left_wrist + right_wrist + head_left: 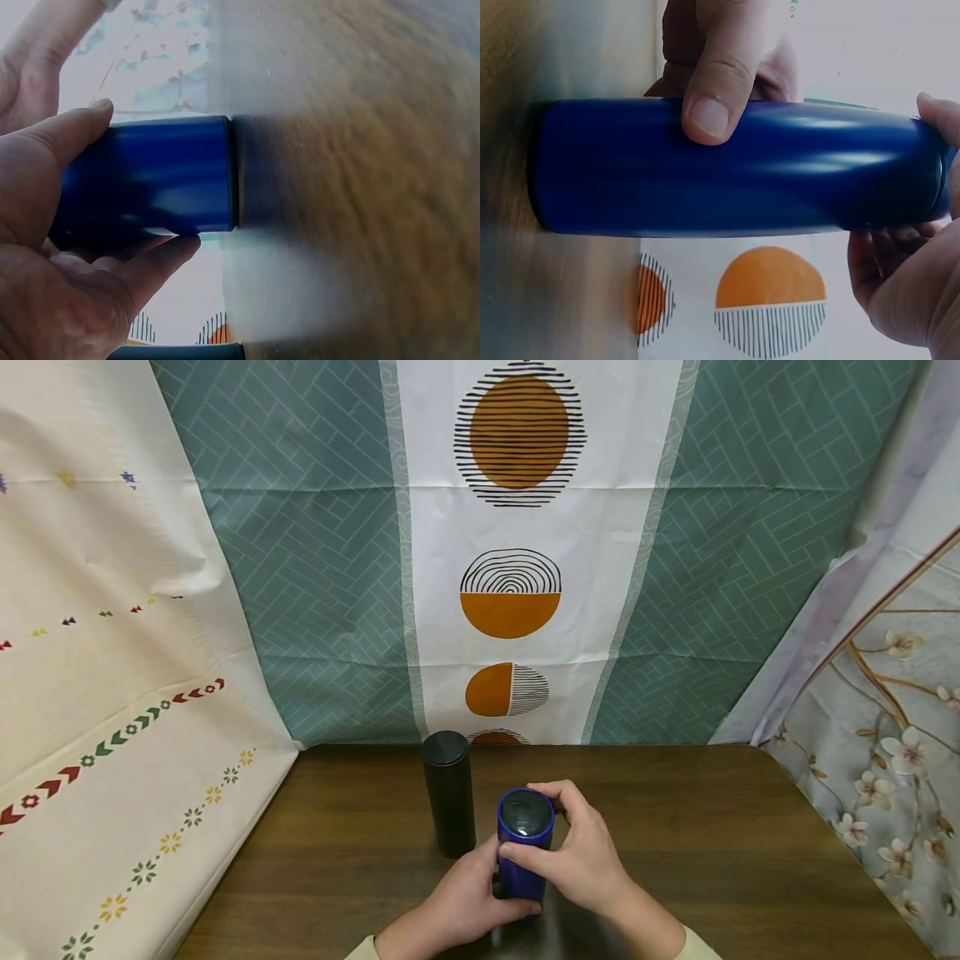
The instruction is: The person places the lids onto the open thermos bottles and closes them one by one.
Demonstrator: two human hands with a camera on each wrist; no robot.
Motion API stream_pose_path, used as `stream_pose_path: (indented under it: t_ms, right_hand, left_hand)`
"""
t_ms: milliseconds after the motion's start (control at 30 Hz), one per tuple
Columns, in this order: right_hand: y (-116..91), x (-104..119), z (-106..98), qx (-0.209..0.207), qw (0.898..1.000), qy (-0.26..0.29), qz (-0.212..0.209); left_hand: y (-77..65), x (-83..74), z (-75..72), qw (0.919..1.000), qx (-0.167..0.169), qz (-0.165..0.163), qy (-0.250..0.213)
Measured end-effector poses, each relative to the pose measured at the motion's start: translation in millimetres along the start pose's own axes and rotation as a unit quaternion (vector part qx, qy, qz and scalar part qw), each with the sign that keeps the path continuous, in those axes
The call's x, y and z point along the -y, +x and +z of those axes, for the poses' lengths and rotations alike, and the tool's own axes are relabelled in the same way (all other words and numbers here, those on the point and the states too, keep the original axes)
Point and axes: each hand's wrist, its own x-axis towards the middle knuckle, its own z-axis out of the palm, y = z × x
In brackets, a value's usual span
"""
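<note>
A blue vacuum flask (522, 875) with a dark top stands upright on the brown table. Low on its body my left hand (467, 895) grips it, thumb on the near side. In the left wrist view, the flask's dark base (233, 172) meets the tabletop. My right hand (588, 858) holds the upper end, with thumb and fingers around the rim; the right wrist view shows this hand (911, 289) at the flask's top end. Behind and left of it, a black flask (452, 802) stands upright, untouched.
The wooden table (675, 827) reaches back to a hanging green and white cloth (322, 568). A cream cloth (150, 777) borders the left side, and a floral cloth (885, 777) borders the right.
</note>
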Motion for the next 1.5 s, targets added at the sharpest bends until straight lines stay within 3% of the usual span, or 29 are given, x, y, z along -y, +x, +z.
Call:
stream_pose_path:
  t_ms: [267, 500, 700, 1033, 1267, 1500]
  right_hand:
    - [4.8, -10.4, -5.5, 0.07, 0.995, 0.068, -0.017]
    - [9.5, -20.8, -11.4, 0.149, 0.971, 0.175, -0.072]
    - [11.5, -23.2, -14.1, 0.175, 0.959, 0.208, -0.086]
    - [11.3, -21.3, -13.7, 0.146, 0.973, 0.164, -0.071]
    - [7.7, -18.3, -11.3, 0.105, 0.988, 0.106, -0.048]
    - [3.2, -15.0, -6.3, 0.068, 0.995, 0.064, -0.022]
  left_hand:
    - [0.2, -0.7, -1.3, 1.0, 0.004, -0.007, -0.003]
    - [0.9, -0.2, -2.9, 0.9999, 0.011, -0.008, -0.006]
    - [0.6, -1.3, -3.5, 0.9998, 0.014, -0.014, 0.001]
    - [-0.3, 0.2, -2.2, 0.9998, 0.011, -0.016, -0.007]
    - [-0.6, 0.1, -1.2, 0.9999, 0.006, -0.01, -0.008]
    - [-1.2, -1.0, 0.1, 0.9999, -0.007, -0.014, 0.004]
